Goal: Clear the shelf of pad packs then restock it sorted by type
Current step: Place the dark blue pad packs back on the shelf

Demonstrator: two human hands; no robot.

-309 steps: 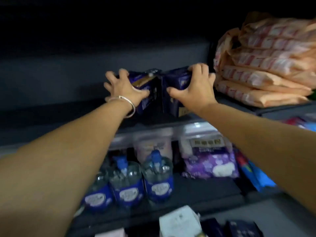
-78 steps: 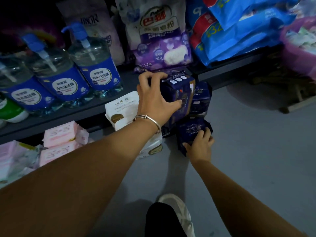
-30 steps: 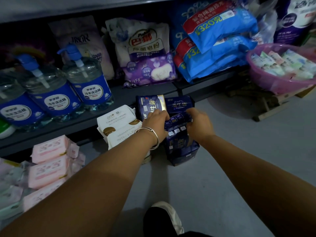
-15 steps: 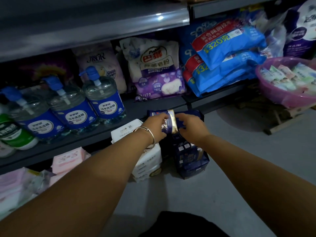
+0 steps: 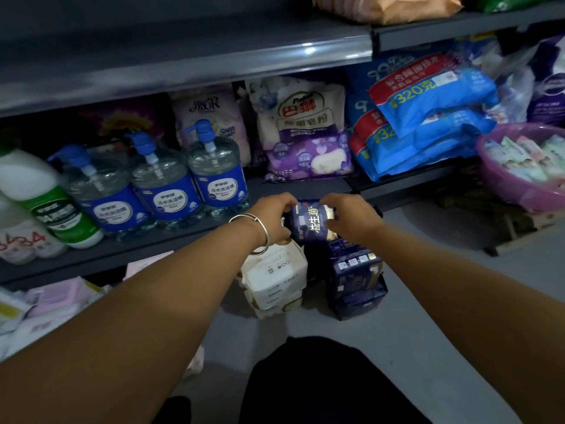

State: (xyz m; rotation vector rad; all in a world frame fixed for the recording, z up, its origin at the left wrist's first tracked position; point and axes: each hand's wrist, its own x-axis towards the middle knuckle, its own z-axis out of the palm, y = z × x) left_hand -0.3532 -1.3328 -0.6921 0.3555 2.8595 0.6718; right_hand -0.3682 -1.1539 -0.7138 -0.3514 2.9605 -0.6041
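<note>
You are gripping a navy pad pack [image 5: 312,221] with both hands, left hand [image 5: 273,216] and right hand [image 5: 351,220] fingers curled round its ends. It is hovering above the navy stack [image 5: 354,280] standing on the floor [image 5: 443,301] beside the white packs [image 5: 273,276].

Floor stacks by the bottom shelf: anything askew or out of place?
Yes. The white pad packs stack looks crumpled and leans. The navy pad packs beside it sit tilted. Both hands, left and right, grip a navy pack above them.

Floor [image 5: 428,316] — pad packs [image 5: 354,280] stacked.
</note>
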